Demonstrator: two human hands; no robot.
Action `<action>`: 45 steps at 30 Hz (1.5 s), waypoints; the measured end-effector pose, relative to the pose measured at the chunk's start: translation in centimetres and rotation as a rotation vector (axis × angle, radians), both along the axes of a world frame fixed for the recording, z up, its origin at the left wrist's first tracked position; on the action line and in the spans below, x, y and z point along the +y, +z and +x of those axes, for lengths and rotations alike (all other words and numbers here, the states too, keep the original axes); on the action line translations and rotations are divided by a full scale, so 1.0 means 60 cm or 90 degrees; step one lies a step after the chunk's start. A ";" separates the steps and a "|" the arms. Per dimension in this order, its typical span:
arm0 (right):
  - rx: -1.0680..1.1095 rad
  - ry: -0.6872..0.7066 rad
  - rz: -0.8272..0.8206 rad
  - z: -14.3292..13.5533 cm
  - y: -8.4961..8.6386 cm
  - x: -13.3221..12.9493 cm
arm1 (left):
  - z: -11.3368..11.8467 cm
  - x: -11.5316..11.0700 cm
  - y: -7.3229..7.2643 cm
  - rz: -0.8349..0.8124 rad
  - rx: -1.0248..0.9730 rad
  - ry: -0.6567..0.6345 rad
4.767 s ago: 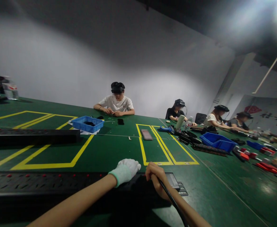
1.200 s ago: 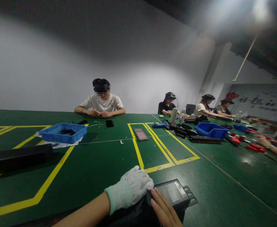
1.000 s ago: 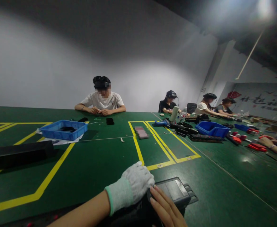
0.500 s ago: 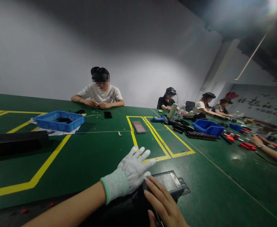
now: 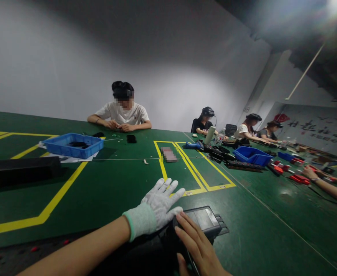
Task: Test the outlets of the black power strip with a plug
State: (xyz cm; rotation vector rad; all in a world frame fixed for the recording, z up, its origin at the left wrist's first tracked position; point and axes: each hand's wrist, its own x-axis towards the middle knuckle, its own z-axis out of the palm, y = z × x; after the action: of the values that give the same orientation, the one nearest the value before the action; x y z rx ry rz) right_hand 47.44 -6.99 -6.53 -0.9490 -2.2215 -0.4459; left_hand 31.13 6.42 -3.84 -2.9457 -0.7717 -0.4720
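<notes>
Gloved left hand (image 5: pixel 160 203) splays, released; right hand (image 5: pixel 199 245) curls over windowed black housing (image 5: pixel 204 217), grasp unclear: probably stiff, hefty, best held by sides below palm.

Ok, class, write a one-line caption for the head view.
Gloved left hand spread beside a bare right hand at a black device on a green table.

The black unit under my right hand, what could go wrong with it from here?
The bare right hand might scrape on the edges of the black unit; only the left hand is gloved. The hands are close together and could hinder each other. The bracket jutting from the unit's end might snag something.
</notes>
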 end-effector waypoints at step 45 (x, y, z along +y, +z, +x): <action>0.023 -0.015 -0.004 0.000 -0.004 -0.002 | -0.001 0.006 0.002 0.001 -0.143 -0.081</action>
State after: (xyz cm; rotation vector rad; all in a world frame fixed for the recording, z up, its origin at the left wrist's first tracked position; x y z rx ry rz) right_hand 47.44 -7.08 -6.77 -0.9799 -2.1823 -0.4284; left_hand 31.05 6.78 -3.73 -2.9866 -0.6016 -0.8232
